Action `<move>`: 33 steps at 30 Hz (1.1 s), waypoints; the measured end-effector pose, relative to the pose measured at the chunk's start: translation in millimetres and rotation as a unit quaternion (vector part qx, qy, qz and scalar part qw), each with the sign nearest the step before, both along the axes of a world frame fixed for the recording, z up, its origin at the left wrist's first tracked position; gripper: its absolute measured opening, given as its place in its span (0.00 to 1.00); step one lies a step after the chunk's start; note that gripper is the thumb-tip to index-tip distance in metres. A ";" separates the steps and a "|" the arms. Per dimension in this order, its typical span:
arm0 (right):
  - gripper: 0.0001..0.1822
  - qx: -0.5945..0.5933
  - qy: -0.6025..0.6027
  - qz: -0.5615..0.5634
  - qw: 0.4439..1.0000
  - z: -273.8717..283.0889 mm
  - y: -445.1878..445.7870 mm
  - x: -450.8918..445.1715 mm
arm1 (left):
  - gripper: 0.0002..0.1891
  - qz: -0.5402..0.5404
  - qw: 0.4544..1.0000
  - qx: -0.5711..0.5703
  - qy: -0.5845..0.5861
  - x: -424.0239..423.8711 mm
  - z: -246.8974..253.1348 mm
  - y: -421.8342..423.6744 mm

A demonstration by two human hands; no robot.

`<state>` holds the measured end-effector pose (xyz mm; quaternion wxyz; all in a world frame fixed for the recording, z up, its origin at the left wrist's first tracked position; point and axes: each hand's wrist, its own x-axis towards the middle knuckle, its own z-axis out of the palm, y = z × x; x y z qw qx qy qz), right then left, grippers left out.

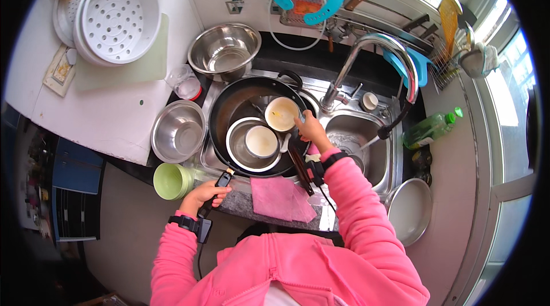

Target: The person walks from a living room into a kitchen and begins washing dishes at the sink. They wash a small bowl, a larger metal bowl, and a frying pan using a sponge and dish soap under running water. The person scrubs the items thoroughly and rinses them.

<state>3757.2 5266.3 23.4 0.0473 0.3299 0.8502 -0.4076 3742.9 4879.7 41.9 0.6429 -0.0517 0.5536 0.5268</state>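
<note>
My left hand [208, 196] is closed round the dark handle [224, 179] of the large black wok [223, 104], which rests over the left sink basin. At the wok's right side, my right hand [311, 128] has its fingers at the rim of a small cream bowl [281, 114]. A second small bowl [261, 141] sits inside a white-rimmed metal bowl [240, 158] in the wok. Water runs from the black hose end of the chrome faucet [373, 37] into the right basin [378, 158].
Steel basins [225, 46] [178, 132] and stacked green bowls [172, 181] stand left of the wok. A pink cloth [279, 201] lies on the front edge. To the right are a green bottle [429, 130] and a round pan [410, 211]. White colanders [120, 16] stand on the left counter.
</note>
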 end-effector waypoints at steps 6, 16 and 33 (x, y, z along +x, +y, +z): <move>0.25 0.122 0.037 -0.017 0.992 -32.3 -4.3 -34.4 | 0.12 0.009 1.000 0.010 -0.010 0.3 2.6 2.0; 0.31 0.505 0.179 0.214 0.817 10.3 -15.1 -27.8 | 0.11 0.002 1.000 0.027 0.003 2.0 -3.1 2.5; 0.28 0.178 0.128 -0.180 0.959 9.7 43.3 120.3 | 0.09 -0.008 0.999 0.039 -0.018 1.0 1.3 6.0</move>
